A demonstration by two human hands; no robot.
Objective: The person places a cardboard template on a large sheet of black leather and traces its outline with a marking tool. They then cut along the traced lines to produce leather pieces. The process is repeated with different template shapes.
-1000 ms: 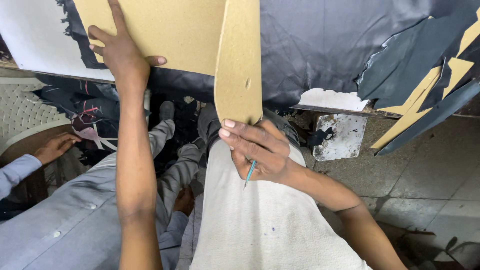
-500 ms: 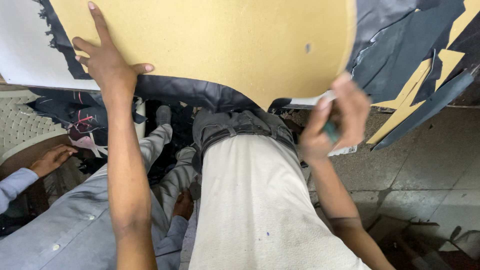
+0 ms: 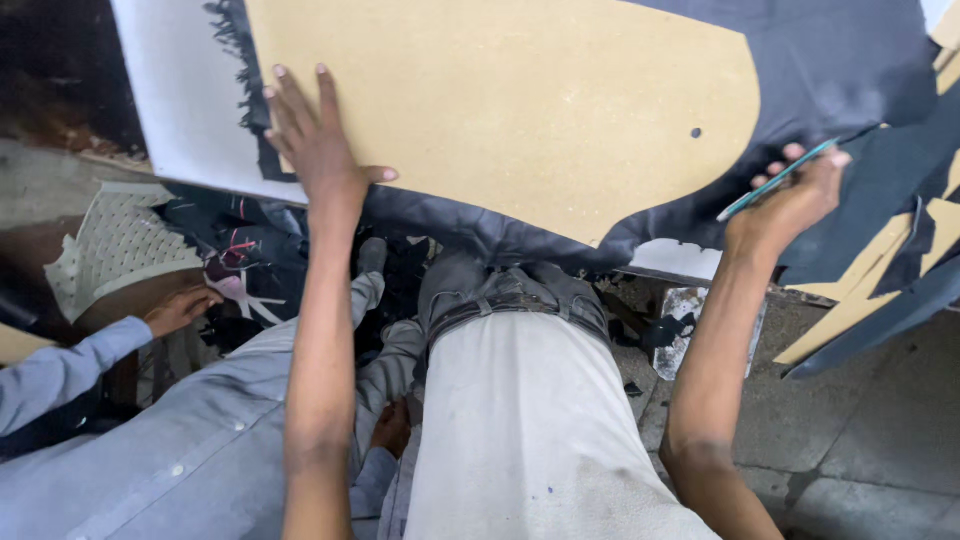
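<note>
L hand (image 3: 318, 145), fingers spread flat, pins tan fibreboard pattern (image 3: 520, 105) onto dark leather sheet (image 3: 840, 70) on counter; R hand (image 3: 795, 200), fingers clamped on teal pen (image 3: 775, 181), at pattern's right edge.

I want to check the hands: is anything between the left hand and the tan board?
Nothing visible: the left hand lies flat on the tan board. The right hand holds a green pen beside its edge.

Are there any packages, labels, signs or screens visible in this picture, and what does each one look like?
None shows. The left hand presses a plain tan board template on dark sheet material; the right hand holds a thin teal pen.
</note>
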